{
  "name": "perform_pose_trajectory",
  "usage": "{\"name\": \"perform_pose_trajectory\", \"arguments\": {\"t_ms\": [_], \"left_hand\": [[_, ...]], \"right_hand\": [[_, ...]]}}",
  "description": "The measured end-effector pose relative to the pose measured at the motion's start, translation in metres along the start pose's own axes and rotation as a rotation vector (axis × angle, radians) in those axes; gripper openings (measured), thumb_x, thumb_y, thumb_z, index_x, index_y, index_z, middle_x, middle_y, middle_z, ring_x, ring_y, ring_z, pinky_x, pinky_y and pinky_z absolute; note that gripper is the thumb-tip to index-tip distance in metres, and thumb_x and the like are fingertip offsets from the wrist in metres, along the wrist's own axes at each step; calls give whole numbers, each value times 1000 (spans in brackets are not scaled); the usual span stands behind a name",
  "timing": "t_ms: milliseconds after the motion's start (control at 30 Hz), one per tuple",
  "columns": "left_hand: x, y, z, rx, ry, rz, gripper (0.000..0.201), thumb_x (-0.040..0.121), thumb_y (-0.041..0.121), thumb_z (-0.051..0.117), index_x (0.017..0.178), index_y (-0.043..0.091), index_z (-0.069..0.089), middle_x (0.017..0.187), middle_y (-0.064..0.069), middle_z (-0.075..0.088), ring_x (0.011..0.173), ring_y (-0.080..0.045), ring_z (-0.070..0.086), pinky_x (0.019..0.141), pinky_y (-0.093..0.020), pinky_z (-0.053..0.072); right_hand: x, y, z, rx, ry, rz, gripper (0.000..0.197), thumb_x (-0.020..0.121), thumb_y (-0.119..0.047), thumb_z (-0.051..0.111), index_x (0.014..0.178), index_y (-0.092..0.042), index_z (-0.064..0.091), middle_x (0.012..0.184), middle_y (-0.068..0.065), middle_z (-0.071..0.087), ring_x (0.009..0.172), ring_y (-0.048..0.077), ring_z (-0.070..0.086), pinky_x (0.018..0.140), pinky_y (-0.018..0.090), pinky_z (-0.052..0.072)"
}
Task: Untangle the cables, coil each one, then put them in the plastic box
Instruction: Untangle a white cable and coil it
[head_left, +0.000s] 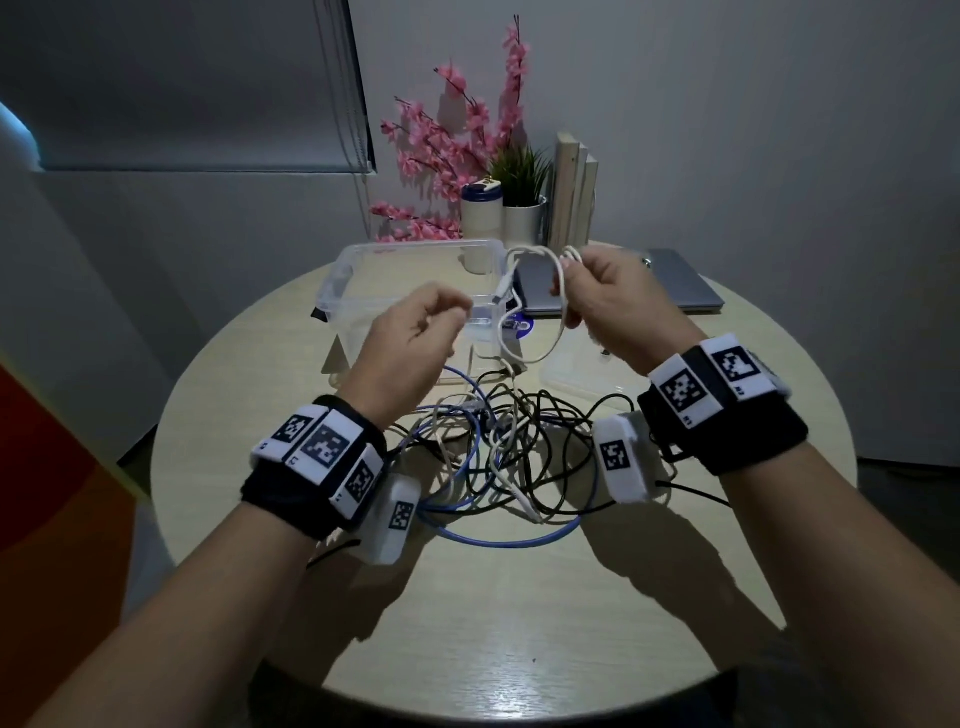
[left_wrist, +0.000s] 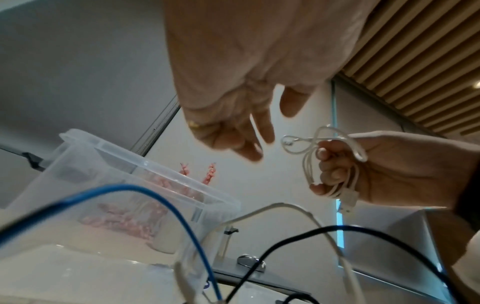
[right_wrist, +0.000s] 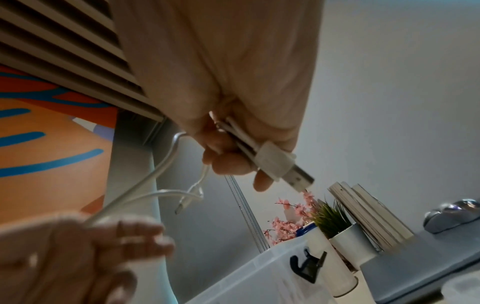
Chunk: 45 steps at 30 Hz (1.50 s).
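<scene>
Head view: round surface (head_left: 519, 613) carries a laptop (head_left: 670, 280), clear lid (head_left: 582, 376), potted plant (head_left: 522, 208), pink blossoms (head_left: 441, 156) and books (head_left: 571, 192) at the back. Tangled cables (head_left: 498, 457), black, blue and white, lie between the wrists, in front of the plastic box (head_left: 410, 291); nothing visible inside it. Right hand (head_left: 618, 306) grips a coiled white cable (head_left: 540, 306) raised beside the box, loops hanging mostly vertical. Left hand (head_left: 415, 338) loosely curled, holding nothing I can make out.

Left wrist view: left fingers relaxed, apart from the coil.

Right wrist view: USB plug (right_wrist: 285, 166) points down toward the box.
</scene>
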<state>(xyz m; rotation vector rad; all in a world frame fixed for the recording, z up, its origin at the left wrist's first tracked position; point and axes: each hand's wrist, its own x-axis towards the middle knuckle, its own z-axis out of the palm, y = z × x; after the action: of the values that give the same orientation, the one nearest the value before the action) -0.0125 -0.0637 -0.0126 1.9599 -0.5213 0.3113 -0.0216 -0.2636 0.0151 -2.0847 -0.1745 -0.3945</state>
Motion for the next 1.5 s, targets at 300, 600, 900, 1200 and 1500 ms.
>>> {"name": "perform_pose_trajectory", "arguments": {"t_ms": [300,600,900,1200,1500], "left_hand": [[-3,0,4,357,-211,381,12,79,31,74,84,32,64,101,11,56,103,-10,47,88,-21,35],[0,6,11,-268,-79,-108,16,100,18,44,113,20,54,103,1,64,86,-7,60,72,-22,47],[-3,12,10,-560,-106,-205,14,91,5,57,82,12,51,70,-7,55,55,-13,55,52,-21,49],[-8,5,11,109,-4,-12,35,84,23,69,111,21,46,93,5,58,76,-3,56,61,-9,42],[-19,2,21,490,-328,190,53,63,73,63,103,38,61,134,15,42,129,-6,26,101,-31,12]], "right_hand": [[-3,-1,8,154,49,68,35,100,-19,41,73,-8,60,51,-3,55,48,9,50,55,28,43],[-11,-6,9,479,-181,127,32,100,-15,40,76,-6,59,70,7,53,57,12,47,66,33,40],[-11,-1,17,485,-224,129,29,100,-13,43,77,-5,59,72,10,52,53,12,47,55,27,40],[-10,5,24,291,-190,142,33,100,-21,44,74,-12,61,65,11,51,48,12,42,50,28,31],[-4,9,25,232,-35,179,32,99,-21,40,78,-6,60,68,14,57,46,14,47,51,33,41]]}}
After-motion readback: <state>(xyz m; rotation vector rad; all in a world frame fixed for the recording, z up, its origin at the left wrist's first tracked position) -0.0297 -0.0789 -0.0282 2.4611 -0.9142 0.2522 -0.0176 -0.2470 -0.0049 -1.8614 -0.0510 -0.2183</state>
